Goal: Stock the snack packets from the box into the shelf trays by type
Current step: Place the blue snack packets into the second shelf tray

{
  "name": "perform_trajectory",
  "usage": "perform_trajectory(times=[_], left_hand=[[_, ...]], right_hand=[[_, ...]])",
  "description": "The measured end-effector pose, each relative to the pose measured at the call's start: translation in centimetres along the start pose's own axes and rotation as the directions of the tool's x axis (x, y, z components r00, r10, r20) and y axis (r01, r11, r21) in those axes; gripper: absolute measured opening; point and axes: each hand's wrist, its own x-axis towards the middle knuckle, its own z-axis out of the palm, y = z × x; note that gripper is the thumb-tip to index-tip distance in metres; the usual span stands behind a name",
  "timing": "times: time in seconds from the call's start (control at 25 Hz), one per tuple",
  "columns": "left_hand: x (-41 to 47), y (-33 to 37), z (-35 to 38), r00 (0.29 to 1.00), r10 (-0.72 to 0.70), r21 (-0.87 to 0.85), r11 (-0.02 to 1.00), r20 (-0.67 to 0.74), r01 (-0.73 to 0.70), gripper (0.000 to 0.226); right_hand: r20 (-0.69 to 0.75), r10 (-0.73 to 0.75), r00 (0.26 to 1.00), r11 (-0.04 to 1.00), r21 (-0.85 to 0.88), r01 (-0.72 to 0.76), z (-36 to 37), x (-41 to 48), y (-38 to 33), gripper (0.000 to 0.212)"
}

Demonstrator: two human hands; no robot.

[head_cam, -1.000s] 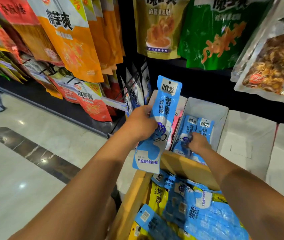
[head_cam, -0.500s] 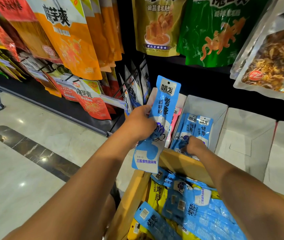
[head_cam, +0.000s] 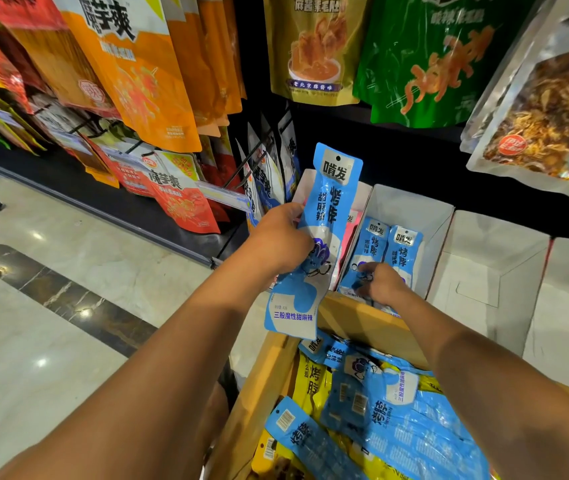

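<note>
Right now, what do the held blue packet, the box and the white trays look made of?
Blue packet: glossy plastic film, probably; it shines and crinkles. Box: matte brown cardboard, judging by its plain tan wall. Tray: white folded card, matte, with visible creases and flaps.

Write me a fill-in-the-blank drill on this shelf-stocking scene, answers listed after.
1. The left hand grips one long held packet coloured ____.
2. The right hand touches the tray packets standing in a tray whose walls are ____.
3. The cardboard box holds loose packets in blue and ____.
Answers: blue; white; yellow.
</note>
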Motion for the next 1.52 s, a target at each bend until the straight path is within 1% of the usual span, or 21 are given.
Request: perform_trajectory(times=[0.2, 0.28, 0.36, 0.48, 0.56, 0.64, 0.68, 0.76, 0.8, 0.88, 0.96, 1.0, 1.04, 1.08, 1.12, 1.16, 1.24, 1.32, 1.36, 1.4, 1.52], left_hand=[[0.5, -0.2, 0.1, 1.0, -0.006, 0.014, 1.0, -0.002, 0.006, 0.04], [0.5, -0.2, 0.0, 1.0, 0.005, 0.004, 1.0, 0.003, -0.005, 0.043], [0.2, -0.1, 0.2, 1.0, 0.01, -0.026, 1.0, 0.021, -0.009, 0.045], [-0.1, -0.2, 0.5, 1.0, -0.005, -0.058, 0.998, 0.022, 0.006, 0.051], [-0.3, -0.1, 0.8, 1.0, -0.008, -0.065, 0.998, 0.016, 0.009, 0.046], [-0.6, 0.2, 1.3, 1.0, -0.015, -0.078, 0.997, 0.018, 0.016, 0.042], [-0.6, 0.4, 1.7, 1.0, -0.016, -0.098, 0.995, 0.021, 0.018, 0.041], [-1.0, 0.8, 2.5, 0.999, -0.032, -0.18, 0.983, 0.035, 0.038, 0.042], [-1.2, 0.8, 2.9, 0.998, -0.049, -0.221, 0.974, 0.048, 0.058, 0.044], [-1.5, 0.6, 3.7, 0.994, -0.082, -0.262, 0.96, 0.076, 0.099, 0.046], [-1.8, 0.3, 4.2, 0.99, -0.088, -0.272, 0.955, 0.114, 0.116, 0.042], [-1.9, 0.0, 4.3, 0.987, -0.077, -0.279, 0.954, 0.142, 0.114, 0.04], [-1.9, -0.4, 4.4, 0.984, -0.054, -0.259, 0.961, 0.169, 0.097, 0.037], [-1.8, -1.1, 4.5, 0.983, -0.016, -0.189, 0.981, 0.182, 0.051, 0.036], [-1.6, -2.2, 4.4, 0.984, 0.032, -0.051, 0.998, 0.177, -0.024, 0.039], [-1.4, -3.8, 4.5, 0.985, 0.078, 0.12, 0.988, 0.152, -0.097, 0.045], [-1.6, -7.6, 4.7, 0.983, 0.135, 0.411, 0.894, 0.129, -0.176, 0.056], [-2.0, -11.5, 5.1, 0.982, 0.103, 0.621, 0.763, 0.159, -0.181, 0.066], [-2.3, -13.1, 5.2, 0.981, 0.076, 0.688, 0.704, 0.177, -0.179, 0.069], [-2.6, -14.4, 5.2, 0.979, 0.068, 0.718, 0.67, 0.193, -0.188, 0.072], [-3.1, -16.6, 5.6, 0.965, 0.134, 0.695, 0.672, 0.227, -0.257, 0.08]], right_hand=[[-0.066, 0.014, 0.998, 0.999, 0.037, -0.012, -0.9, -0.9, -0.6, 0.047], [-0.1, -0.003, 0.995, 0.999, 0.047, 0.007, -1.9, -1.9, -0.9, 0.049], [-0.147, -0.026, 0.989, 0.993, 0.114, 0.043, -3.3, -3.4, -1.8, 0.051], [-0.231, -0.137, 0.963, 0.95, 0.244, 0.194, -5.3, -6.6, -4.5, 0.05], [-0.316, -0.226, 0.922, 0.898, 0.298, 0.323, -6.6, -9.7, -6.8, 0.042], [-0.346, -0.297, 0.89, 0.835, 0.358, 0.418, -7.3, -12.9, -9.1, 0.041], [-0.324, -0.326, 0.888, 0.817, 0.375, 0.437, -7.4, -14.3, -10.1, 0.046], [-0.241, -0.364, 0.9, 0.826, 0.363, 0.432, -7.0, -16.4, -11.4, 0.063], [-0.212, -0.361, 0.908, 0.849, 0.328, 0.414, -6.6, -16.9, -11.7, 0.073], [-0.233, -0.306, 0.923, 0.909, 0.217, 0.356, -5.7, -16.9, -11.9, 0.095], [-0.243, -0.247, 0.938, 0.948, 0.142, 0.286, -5.0, -16.1, -11.7, 0.099], [-0.237, -0.222, 0.946, 0.956, 0.139, 0.259, -4.9, -15.7, -11.6, 0.098], [-0.232, -0.193, 0.953, 0.961, 0.15, 0.232, -4.9, -15.2, -11.4, 0.096], [-0.235, -0.166, 0.958, 0.966, 0.157, 0.206, -5.2, -14.6, -11.0, 0.09], [-0.243, -0.123, 0.962, 0.973, 0.159, 0.164, -5.6, -13.8, -10.4, 0.083], [-0.258, -0.07, 0.964, 0.98, 0.163, 0.115, -6.2, -12.7, -9.6, 0.079], [-0.289, 0.046, 0.956, 0.988, 0.156, 0.0, -7.3, -10.2, -7.3, 0.079], [-0.288, 0.129, 0.949, 0.99, 0.089, -0.107, -7.6, -7.8, -5.3, 0.085], [-0.278, 0.148, 0.949, 0.989, 0.045, -0.141, -7.5, -6.8, -4.4, 0.086], [-0.264, 0.155, 0.952, 0.987, 0.003, -0.16, -7.2, -6.0, -3.8, 0.084], [-0.256, 0.186, 0.949, 0.974, -0.082, -0.213, -6.0, -4.2, -2.2, 0.07]])
